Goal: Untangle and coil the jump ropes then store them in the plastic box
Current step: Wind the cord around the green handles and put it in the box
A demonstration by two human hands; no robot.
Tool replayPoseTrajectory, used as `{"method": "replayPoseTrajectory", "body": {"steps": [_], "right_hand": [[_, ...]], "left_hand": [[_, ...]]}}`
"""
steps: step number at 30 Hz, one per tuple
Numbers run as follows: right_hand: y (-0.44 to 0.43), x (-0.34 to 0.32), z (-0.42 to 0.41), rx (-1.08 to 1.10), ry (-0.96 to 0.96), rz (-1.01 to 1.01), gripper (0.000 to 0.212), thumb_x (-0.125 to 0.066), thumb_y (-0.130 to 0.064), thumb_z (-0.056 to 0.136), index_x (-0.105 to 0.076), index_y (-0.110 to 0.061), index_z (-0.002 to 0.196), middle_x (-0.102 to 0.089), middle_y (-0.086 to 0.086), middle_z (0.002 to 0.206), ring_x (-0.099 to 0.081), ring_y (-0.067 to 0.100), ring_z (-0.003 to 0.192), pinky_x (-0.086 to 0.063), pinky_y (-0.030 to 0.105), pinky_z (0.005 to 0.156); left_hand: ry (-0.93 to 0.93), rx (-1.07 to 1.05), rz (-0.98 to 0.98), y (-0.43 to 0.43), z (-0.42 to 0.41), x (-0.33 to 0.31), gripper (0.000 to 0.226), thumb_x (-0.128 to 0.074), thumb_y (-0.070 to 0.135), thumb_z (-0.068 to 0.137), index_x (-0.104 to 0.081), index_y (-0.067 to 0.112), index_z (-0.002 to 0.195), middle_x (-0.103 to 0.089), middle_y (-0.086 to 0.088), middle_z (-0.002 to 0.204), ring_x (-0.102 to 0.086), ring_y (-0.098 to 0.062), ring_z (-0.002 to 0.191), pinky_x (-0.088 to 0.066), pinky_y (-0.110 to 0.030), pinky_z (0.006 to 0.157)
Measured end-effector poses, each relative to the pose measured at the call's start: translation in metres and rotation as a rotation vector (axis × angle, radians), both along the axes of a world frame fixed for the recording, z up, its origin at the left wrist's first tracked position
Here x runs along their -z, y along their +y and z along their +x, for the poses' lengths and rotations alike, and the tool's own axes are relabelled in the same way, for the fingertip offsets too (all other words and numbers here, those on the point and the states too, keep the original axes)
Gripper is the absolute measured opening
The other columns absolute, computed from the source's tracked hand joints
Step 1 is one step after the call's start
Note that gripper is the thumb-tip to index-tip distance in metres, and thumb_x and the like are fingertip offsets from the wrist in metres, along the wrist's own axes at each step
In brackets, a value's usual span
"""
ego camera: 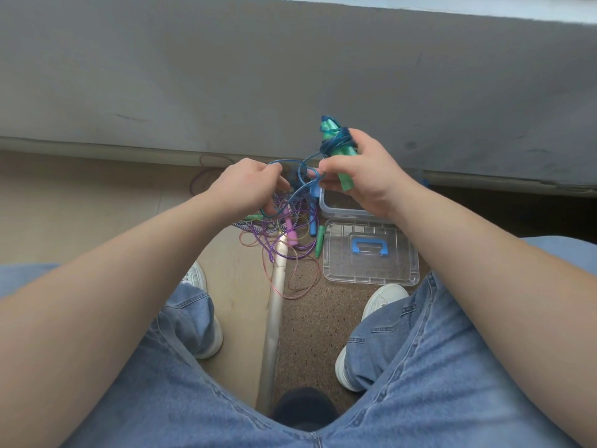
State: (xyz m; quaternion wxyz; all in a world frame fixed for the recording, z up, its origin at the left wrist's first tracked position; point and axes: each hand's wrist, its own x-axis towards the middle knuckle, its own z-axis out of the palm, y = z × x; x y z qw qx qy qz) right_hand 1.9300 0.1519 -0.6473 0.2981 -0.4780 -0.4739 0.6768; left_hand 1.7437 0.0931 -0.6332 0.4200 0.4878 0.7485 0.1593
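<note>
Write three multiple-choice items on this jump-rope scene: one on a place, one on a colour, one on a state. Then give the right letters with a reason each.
1. Where does the clear lid with the blue handle lie?
A. on the floor beside the right shoe
B. closed on the box
C. on the person's lap

2. What colour are the handles that the right hand holds?
A. pink
B. green
C. white

3. In what state is the plastic box?
A. shut and latched
B. open, with no lid on it
C. turned upside down

Answers:
1 A: the lid lies flat on the speckled floor, just ahead of the right shoe.
2 B: green handles wrapped with blue rope stick out of the right hand's grip, while the left hand holds a loose loop of that rope.
3 B: its rim is open upward and the lid lies apart.
</note>
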Motion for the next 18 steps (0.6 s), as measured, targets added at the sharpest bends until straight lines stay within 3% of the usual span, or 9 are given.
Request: {"method": "replayPoseTrajectory", "body": {"steps": [3,5,7,8,10,12,13,16,18], "right_hand": [[0.001,0.001,0.001,0.053,-0.065,-0.036,0.044,-0.065,0.004,0.084,-0.052,-0.010,0.123,-0.061,0.012,0.101,-0.075,0.036,0.083,-0.060,0.054,0.087],[0.001,0.002,0.004,0.104,-0.144,-0.072,0.043,-0.059,0.007,0.087,-0.050,-0.009,0.125,-0.062,0.012,0.100,-0.076,0.032,0.075,-0.062,0.051,0.083],[0.003,0.005,0.009,0.150,-0.207,-0.114,0.042,-0.057,0.008,0.087,-0.049,-0.008,0.125,-0.061,0.013,0.100,-0.075,0.029,0.067,-0.063,0.047,0.078],[0.004,0.007,0.011,0.165,-0.241,-0.125,0.043,-0.058,0.009,0.087,-0.049,-0.008,0.125,-0.061,0.014,0.100,-0.073,0.029,0.064,-0.064,0.046,0.076],[0.005,0.011,0.013,0.173,-0.311,-0.123,0.044,-0.061,0.009,0.085,-0.050,-0.010,0.123,-0.061,0.015,0.102,-0.073,0.030,0.065,-0.064,0.041,0.071],[0.005,0.014,0.014,0.169,-0.355,-0.110,0.047,-0.063,0.008,0.083,-0.050,-0.012,0.122,-0.060,0.016,0.107,-0.076,0.033,0.074,-0.064,0.037,0.065],[0.005,0.016,0.014,0.172,-0.370,-0.098,0.049,-0.064,0.008,0.081,-0.050,-0.014,0.123,-0.060,0.016,0.109,-0.076,0.034,0.079,-0.063,0.036,0.065],[0.007,0.018,0.015,0.199,-0.413,-0.035,0.054,-0.069,0.005,0.076,-0.050,-0.018,0.122,-0.063,0.013,0.110,-0.075,0.031,0.085,-0.065,0.041,0.071],[0.008,0.017,0.014,0.220,-0.397,-0.007,0.059,-0.073,0.005,0.074,-0.051,-0.019,0.123,-0.063,0.010,0.110,-0.074,0.028,0.090,-0.065,0.041,0.072]], "left_hand": [[-0.169,-0.190,0.095,0.002,-0.002,-0.002,0.043,-0.034,0.036,0.097,-0.074,0.020,0.093,-0.063,-0.003,0.046,-0.073,-0.022,0.076,-0.056,-0.041,0.088],[-0.239,-0.290,0.183,0.007,-0.002,-0.008,0.038,-0.035,0.030,0.097,-0.072,0.020,0.099,-0.065,-0.002,0.054,-0.073,-0.024,0.075,-0.058,-0.039,0.077],[-0.469,-0.414,0.210,0.010,-0.002,-0.014,0.027,-0.041,0.016,0.101,-0.066,0.012,0.108,-0.064,-0.007,0.069,-0.069,-0.020,0.066,-0.057,-0.030,0.058],[-0.601,-0.459,0.207,0.011,-0.002,-0.017,0.023,-0.044,0.006,0.099,-0.064,0.010,0.111,-0.063,-0.009,0.077,-0.069,-0.019,0.068,-0.056,-0.027,0.056],[-0.786,-0.516,0.216,0.012,-0.002,-0.018,0.038,-0.040,-0.015,0.092,-0.059,0.009,0.115,-0.061,-0.009,0.089,-0.071,-0.020,0.078,-0.059,-0.030,0.065],[-0.963,-0.578,0.233,0.012,-0.004,-0.020,0.050,-0.031,-0.024,0.085,-0.058,0.009,0.112,-0.056,-0.008,0.090,-0.067,-0.017,0.069,-0.058,-0.030,0.067],[-1.021,-0.580,0.215,0.011,-0.006,-0.023,0.053,-0.029,-0.023,0.083,-0.057,0.010,0.113,-0.052,-0.006,0.087,-0.061,-0.013,0.061,-0.053,-0.025,0.060],[-0.946,-0.377,0.018,0.010,-0.011,-0.030,0.048,-0.035,0.000,0.087,-0.057,0.014,0.127,-0.042,0.004,0.073,-0.040,-0.008,0.053,-0.026,-0.018,0.042],[-0.691,-0.191,-0.100,0.006,-0.011,-0.029,0.028,-0.049,0.023,0.094,-0.062,0.018,0.119,-0.040,0.006,0.067,-0.037,-0.008,0.050,-0.025,-0.018,0.039]]}}
